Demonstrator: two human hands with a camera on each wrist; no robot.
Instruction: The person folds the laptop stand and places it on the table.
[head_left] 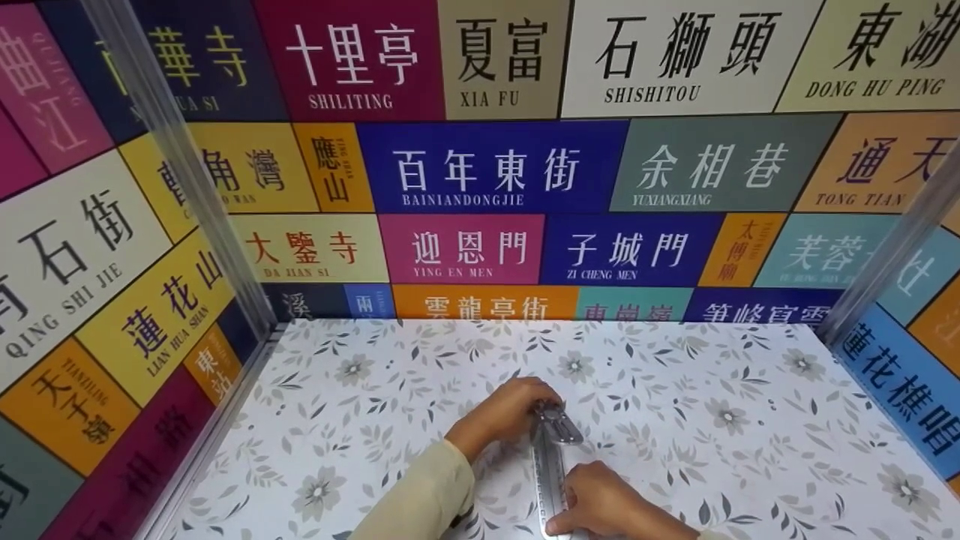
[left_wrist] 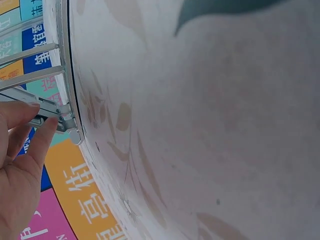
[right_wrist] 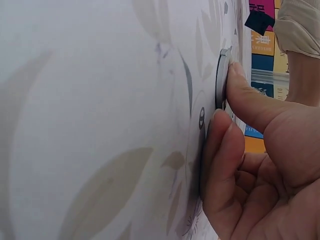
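Observation:
A silver metal tool (head_left: 550, 480) with a long, flat, ruler-like bar lies on the flower-patterned table, pointing away from me. Its far end carries a slotted metal head (head_left: 561, 426), whose thin bars (left_wrist: 32, 77) stand up from the long bar in the left wrist view. My left hand (head_left: 517, 409) pinches a small metal part of that far end between thumb and fingertips. At the near end my right hand (head_left: 596, 499) grips the bar, thumb on top and curled fingers along its right edge. The right wrist view shows the bar's rounded end (right_wrist: 221, 82) under the thumb.
The white table (head_left: 360, 420) has a printed leaf pattern. Behind it and at both sides stand panels of coloured signs (head_left: 495, 165) with Chinese lettering. Clear upright strips (head_left: 187, 165) mark the left and right corners.

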